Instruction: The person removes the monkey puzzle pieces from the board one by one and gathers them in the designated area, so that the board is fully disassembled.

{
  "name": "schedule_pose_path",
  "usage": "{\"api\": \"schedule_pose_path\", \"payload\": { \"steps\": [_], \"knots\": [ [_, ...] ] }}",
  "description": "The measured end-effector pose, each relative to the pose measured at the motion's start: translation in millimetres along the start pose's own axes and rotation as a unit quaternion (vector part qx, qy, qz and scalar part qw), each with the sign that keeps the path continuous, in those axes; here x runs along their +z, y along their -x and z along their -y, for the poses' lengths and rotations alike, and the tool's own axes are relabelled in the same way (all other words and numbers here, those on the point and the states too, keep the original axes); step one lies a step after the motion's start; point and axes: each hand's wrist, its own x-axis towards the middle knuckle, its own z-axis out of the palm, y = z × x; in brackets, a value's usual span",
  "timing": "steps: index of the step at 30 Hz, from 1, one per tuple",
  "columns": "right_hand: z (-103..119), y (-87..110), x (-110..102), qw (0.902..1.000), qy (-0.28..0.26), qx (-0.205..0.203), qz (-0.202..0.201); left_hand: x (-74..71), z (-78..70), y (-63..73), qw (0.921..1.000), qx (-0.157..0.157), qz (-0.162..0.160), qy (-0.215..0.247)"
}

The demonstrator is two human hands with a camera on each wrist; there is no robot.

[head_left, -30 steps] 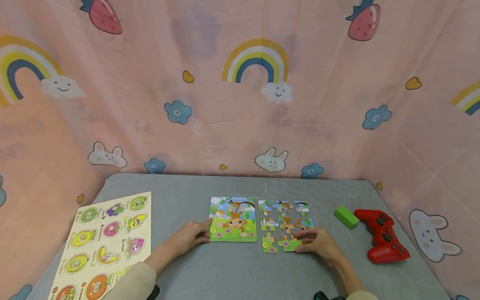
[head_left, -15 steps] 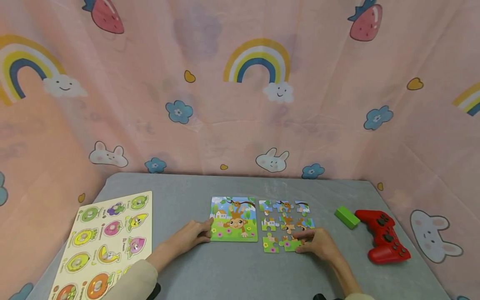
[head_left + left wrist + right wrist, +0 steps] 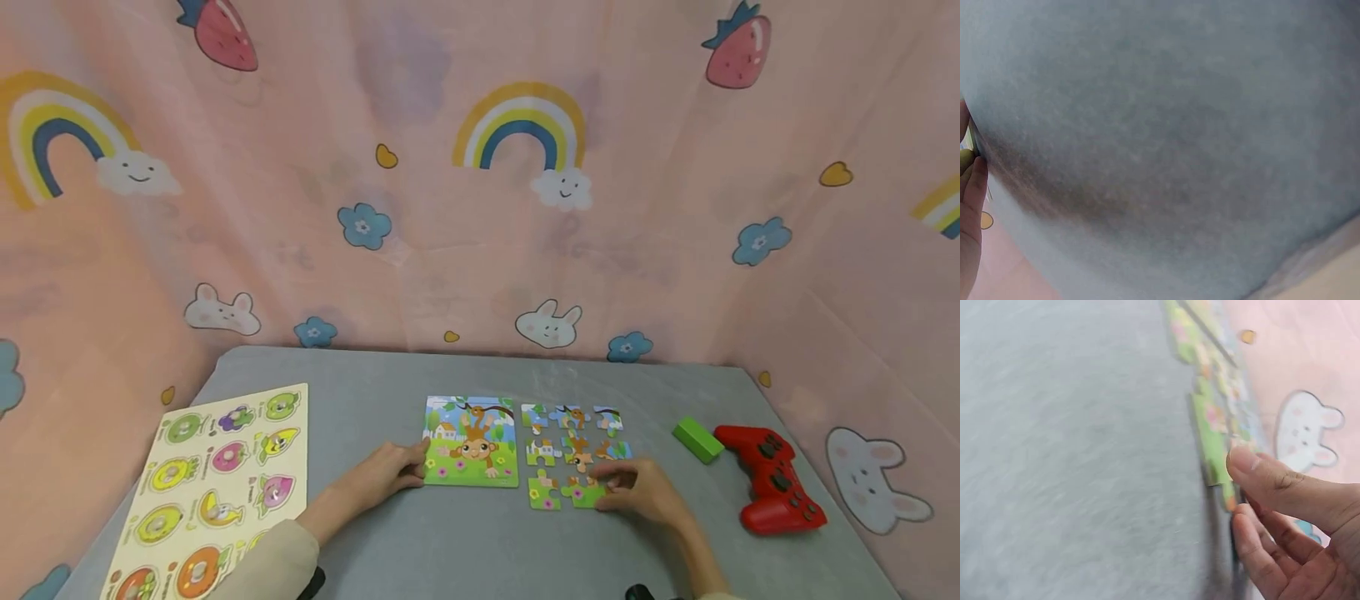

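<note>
My left hand (image 3: 390,472) touches the left edge of a square puzzle board (image 3: 476,462) printed with an upside-down monkey on grass. In the left wrist view, only the fingers (image 3: 975,187) show, at the far left along the board's edge. To the right of the board lie loose jigsaw pieces in rows, with a green flowered piece (image 3: 543,493) at the front left. My right hand (image 3: 641,490) is at the front right of these pieces. In the right wrist view, its thumb and fingers pinch a puzzle piece (image 3: 1229,499) mostly hidden by the hand, next to a green piece (image 3: 1211,434).
A cream fruit-picture board (image 3: 180,450) lies at the left, partly under my left sleeve (image 3: 273,560). At the right sit a green block (image 3: 698,440) and a red game controller (image 3: 772,483). A pink patterned curtain (image 3: 420,275) surrounds the grey table (image 3: 450,550).
The head view has shifted slightly, moving the scene a little right and down. My left hand stays at the board's edge; my right hand stays at the front-right pieces.
</note>
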Motion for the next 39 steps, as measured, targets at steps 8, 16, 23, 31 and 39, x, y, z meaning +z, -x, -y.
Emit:
{"api": "schedule_pose_path", "payload": {
  "steps": [8, 16, 23, 31, 39],
  "knots": [
    [23, -3.8, 12, 0.9907, -0.125, 0.039, -0.037, -0.4, -2.8, -2.1, 1.0000, -0.005, 0.003, 0.007],
    [45, -28.3, 54, 0.9796, -0.200, -0.015, 0.001, -0.6, -1.5, -0.4, 0.9997, -0.016, 0.013, 0.010],
    [58, -46.3, 84, 0.9876, -0.148, -0.052, 0.001, -0.2, -2.8, -1.0, 1.0000, 0.000, 0.003, 0.005],
    [65, -52.3, 105, 0.9959, -0.037, -0.012, -0.081, -0.1, -4.7, -1.1, 0.9996, 0.025, -0.012, -0.008],
    [73, -55.3, 111, 0.9946, 0.051, -0.022, -0.088, -2.0, -3.3, -1.1, 1.0000, -0.002, 0.005, 0.000]
  ]
}}
